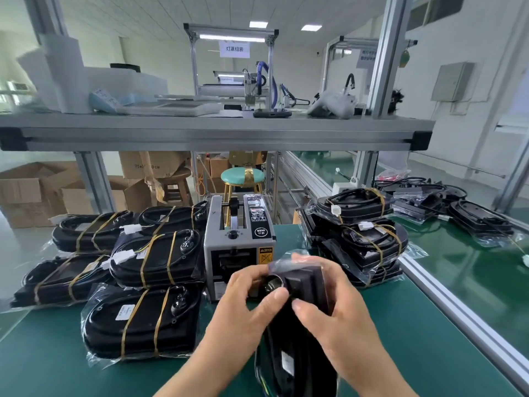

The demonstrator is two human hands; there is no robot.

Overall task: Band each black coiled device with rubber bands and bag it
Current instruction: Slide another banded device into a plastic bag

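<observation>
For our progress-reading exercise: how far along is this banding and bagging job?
Done: banded, bagged devices lie piled on the left, a second stack on the right. In hand: left hand and right hand hold a black device inside a clear bag, at its top. Left: probably closing this bag; the far units on the belt show no bands clearly.

The device [297, 353] between the hands is running off the bottom edge. The left hand [252, 299] and right hand [337, 313], gripping it, are hiding its top sides. Its label [287, 363] is blurring unreadably. Beyond the hands, the dispenser [237, 245] is lying partly hidden.
</observation>
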